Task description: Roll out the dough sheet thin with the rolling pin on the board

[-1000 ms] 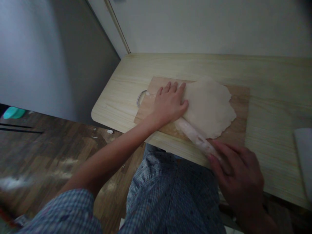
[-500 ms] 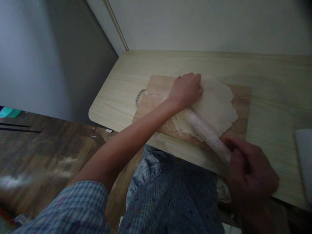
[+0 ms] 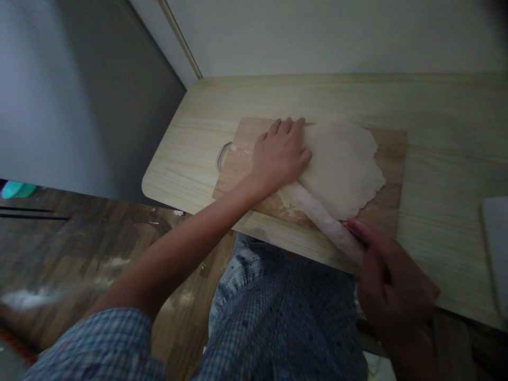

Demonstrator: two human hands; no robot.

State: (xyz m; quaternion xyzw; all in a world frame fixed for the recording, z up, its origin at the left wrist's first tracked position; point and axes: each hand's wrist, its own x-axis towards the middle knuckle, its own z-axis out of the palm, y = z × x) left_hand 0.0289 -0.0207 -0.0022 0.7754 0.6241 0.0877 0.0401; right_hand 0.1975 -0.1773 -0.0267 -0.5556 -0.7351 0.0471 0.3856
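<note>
A thin, wide sheet of dough (image 3: pixel 341 164) with a ragged edge lies on a wooden cutting board (image 3: pixel 391 185). Diagonally across its near-left part runs a floured rolling pin (image 3: pixel 321 214). My right hand (image 3: pixel 397 286) is closed around the pin's near end, out past the table's front edge. At the pin's far end, my left hand (image 3: pixel 280 153) lies palm down, its fingers stretched forward and slightly apart. The palm covers that end of the pin and the left part of the dough, so contact there is hidden.
The board has a metal ring handle (image 3: pixel 222 156) at its left and rests on a pale wood-grain table (image 3: pixel 448 159) against a wall. A white object (image 3: pixel 496 248) stands at the right edge. A grey panel (image 3: pixel 99 106) rises on the left, above a floor (image 3: pixel 59 254) with white specks.
My left hand has shifted left and its curled fingers have straightened out. My right hand and the rolling pin have moved slightly left and toward my body.
</note>
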